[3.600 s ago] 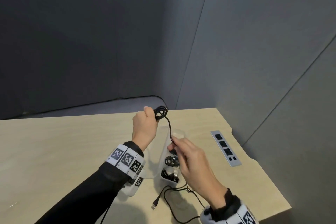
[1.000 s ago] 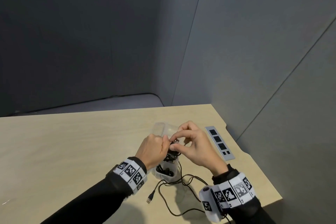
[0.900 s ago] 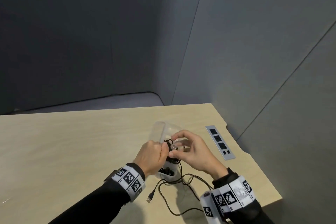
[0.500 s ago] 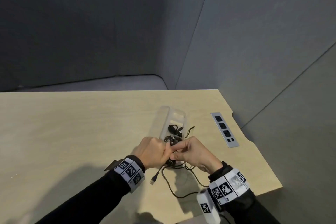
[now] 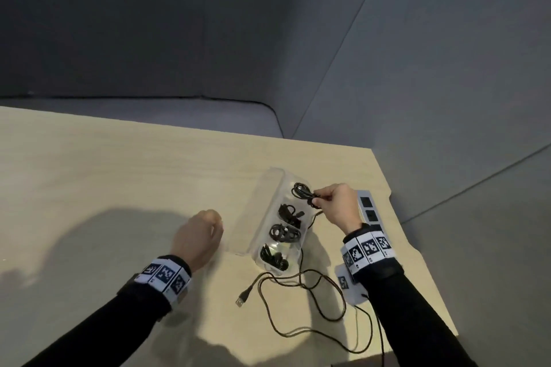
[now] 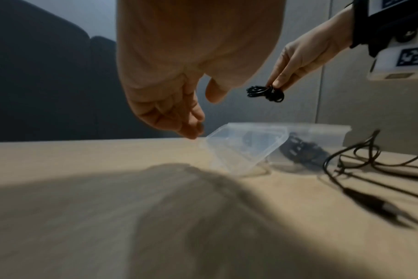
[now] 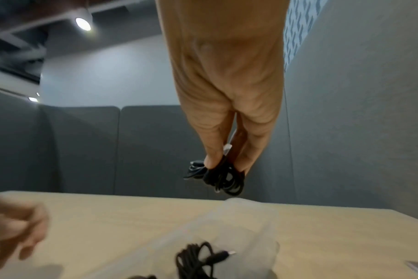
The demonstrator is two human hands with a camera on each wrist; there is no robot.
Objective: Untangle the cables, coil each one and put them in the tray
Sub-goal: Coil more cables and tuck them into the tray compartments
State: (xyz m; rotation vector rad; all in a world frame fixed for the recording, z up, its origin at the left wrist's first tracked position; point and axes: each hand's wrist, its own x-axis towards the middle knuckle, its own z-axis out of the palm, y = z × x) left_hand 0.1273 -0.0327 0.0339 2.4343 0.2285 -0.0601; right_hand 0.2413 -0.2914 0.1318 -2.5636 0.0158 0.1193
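Observation:
A clear plastic tray lies on the wooden table with three coiled black cables in it. My right hand pinches a small coiled black cable just above the tray's far end. My left hand hovers left of the tray, fingers loosely curled, holding nothing. A loose black cable with a USB plug sprawls on the table near the tray's close end.
The tray's open lid slopes to its left. A power socket strip is set into the table right of the tray. Grey padded walls close in behind and to the right; the table's right edge is close.
My left hand let go of the coil and drew back to the left. My right hand carried the coil alone to above the tray's far end. The head view tilted down.

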